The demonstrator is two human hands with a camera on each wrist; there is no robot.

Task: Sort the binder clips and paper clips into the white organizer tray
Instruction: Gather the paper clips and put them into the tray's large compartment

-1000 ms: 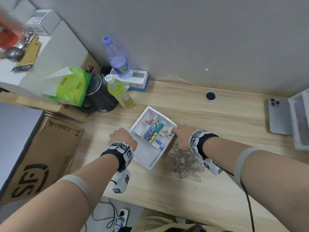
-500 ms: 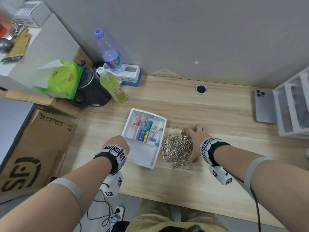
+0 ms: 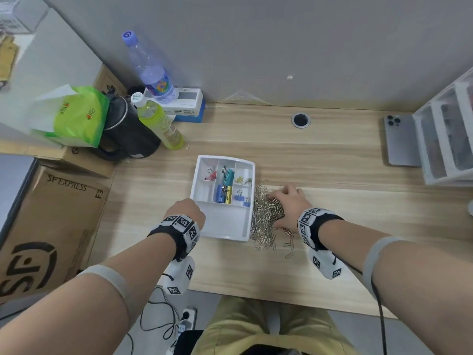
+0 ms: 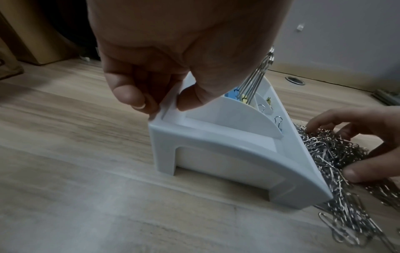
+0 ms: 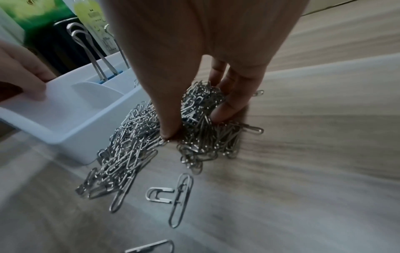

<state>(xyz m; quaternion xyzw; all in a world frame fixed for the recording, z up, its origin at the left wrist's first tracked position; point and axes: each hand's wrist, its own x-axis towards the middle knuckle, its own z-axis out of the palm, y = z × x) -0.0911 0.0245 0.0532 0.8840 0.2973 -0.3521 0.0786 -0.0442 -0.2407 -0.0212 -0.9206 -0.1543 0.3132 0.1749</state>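
The white organizer tray (image 3: 224, 226) sits mid-desk with coloured binder clips (image 3: 225, 187) in its far compartments; its large near compartment holds nothing. My left hand (image 3: 189, 211) pinches the tray's near left rim (image 4: 171, 109) between thumb and finger. A heap of silver paper clips (image 3: 265, 216) lies against the tray's right wall. My right hand (image 3: 289, 203) rests on that heap, thumb (image 5: 168, 123) and curled fingers (image 5: 225, 109) closing round a bunch of clips. A few loose paper clips (image 5: 179, 196) lie nearer the desk edge.
Two bottles (image 3: 158, 121), a black kettle (image 3: 128, 131) and a green tissue pack (image 3: 74, 114) stand at the back left. A phone (image 3: 400, 139) and a clear drawer unit (image 3: 450, 134) are at the right. A cardboard box (image 3: 48, 221) stands left of the desk.
The tray has turned square to the desk edge in my left hand. My right hand left the tray's right edge and moved onto the paper clip heap, gathering it against the tray.
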